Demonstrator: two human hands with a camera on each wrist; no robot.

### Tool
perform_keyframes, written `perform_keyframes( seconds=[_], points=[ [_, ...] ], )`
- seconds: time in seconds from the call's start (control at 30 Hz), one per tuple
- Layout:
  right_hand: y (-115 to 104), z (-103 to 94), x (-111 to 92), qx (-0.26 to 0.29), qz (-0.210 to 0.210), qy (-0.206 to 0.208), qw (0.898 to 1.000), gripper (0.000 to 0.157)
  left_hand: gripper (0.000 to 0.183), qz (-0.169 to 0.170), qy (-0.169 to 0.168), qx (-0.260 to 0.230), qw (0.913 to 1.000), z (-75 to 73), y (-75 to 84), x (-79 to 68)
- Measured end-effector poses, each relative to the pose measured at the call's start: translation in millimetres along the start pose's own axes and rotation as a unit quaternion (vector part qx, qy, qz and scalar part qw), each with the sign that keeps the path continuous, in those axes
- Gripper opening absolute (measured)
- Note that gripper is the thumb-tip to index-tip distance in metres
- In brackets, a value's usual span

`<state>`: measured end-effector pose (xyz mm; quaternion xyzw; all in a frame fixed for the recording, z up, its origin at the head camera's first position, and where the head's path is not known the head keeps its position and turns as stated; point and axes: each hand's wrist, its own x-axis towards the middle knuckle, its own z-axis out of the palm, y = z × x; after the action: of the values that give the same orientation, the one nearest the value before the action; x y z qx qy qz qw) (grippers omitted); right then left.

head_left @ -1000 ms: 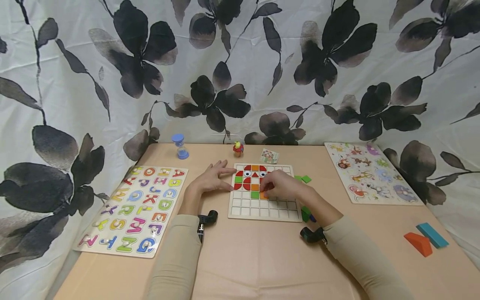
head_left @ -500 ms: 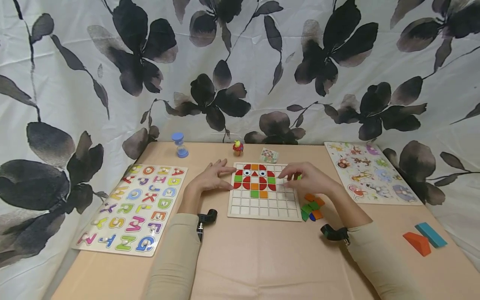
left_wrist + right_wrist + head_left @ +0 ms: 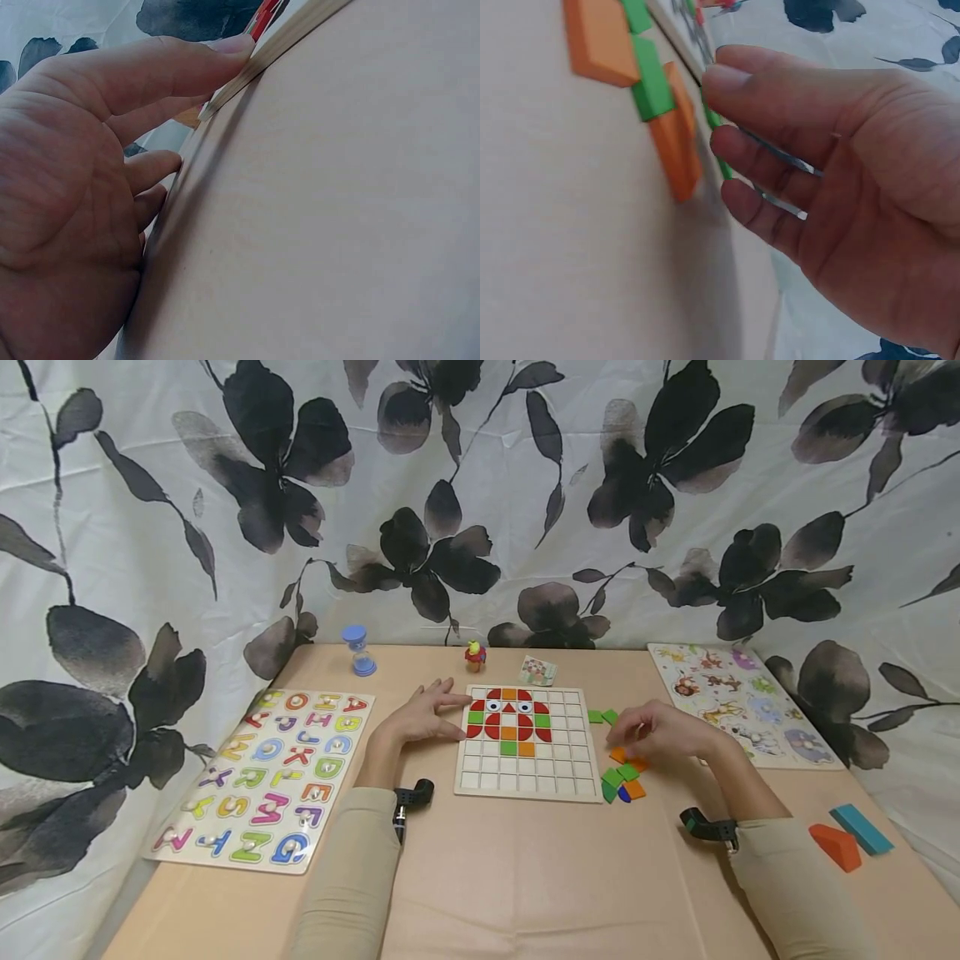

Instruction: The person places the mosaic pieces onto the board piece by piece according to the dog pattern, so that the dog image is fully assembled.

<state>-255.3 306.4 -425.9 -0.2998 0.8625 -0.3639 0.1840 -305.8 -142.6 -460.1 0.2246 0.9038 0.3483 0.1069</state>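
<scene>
Evidently your board [image 3: 555,781] was part-filled, loose tiles [image 3: 628,772] left beside it; your left hand [image 3: 420,715] lay outstretched, right hand [image 3: 663,729] relaxed, seemingly empty.

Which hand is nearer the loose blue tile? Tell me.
Right. The right hand is just beyond the blue tile; the left hand is across the grid board from it.

Pale grid board [image 3: 527,775], flat, mostly red tiles [image 3: 493,731] set upper left, loose green and orange blocks [image 3: 627,772] alongside
</scene>
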Motion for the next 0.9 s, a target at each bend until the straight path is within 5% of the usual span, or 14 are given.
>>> perform_keyframes(
  seconds=[0.17, 0.47, 0.7, 0.9],
  points=[
    [4.8, 6.2, 3.4, -0.012, 0.009, -0.030, 0.999, 0.022, 0.071, 0.004, 0.002, 0.005, 1.0000, 0.0, -0.2, 0.2],
    [3.5, 5.7, 3.3, -0.013, 0.034, -0.015, 0.999, 0.015, 0.070, 0.001, 0.003, -0.002, 1.0000, -1.0, 2.6, -1.7],
    [-10.4, 3.8, 9.5, 0.003, 0.050, 0.063, 0.997, 0.010, 0.070, 0.010, 0.002, 0.005, 0.9999, -1.1, 3.8, -1.5],
    [-28.1, 9.3, 33.5, -0.004, 0.005, 0.124, 0.992, 0.016, 0.070, 0.007, 0.001, 0.006, 1.0000, -1.3, 3.8, -1.9]
  ],
)
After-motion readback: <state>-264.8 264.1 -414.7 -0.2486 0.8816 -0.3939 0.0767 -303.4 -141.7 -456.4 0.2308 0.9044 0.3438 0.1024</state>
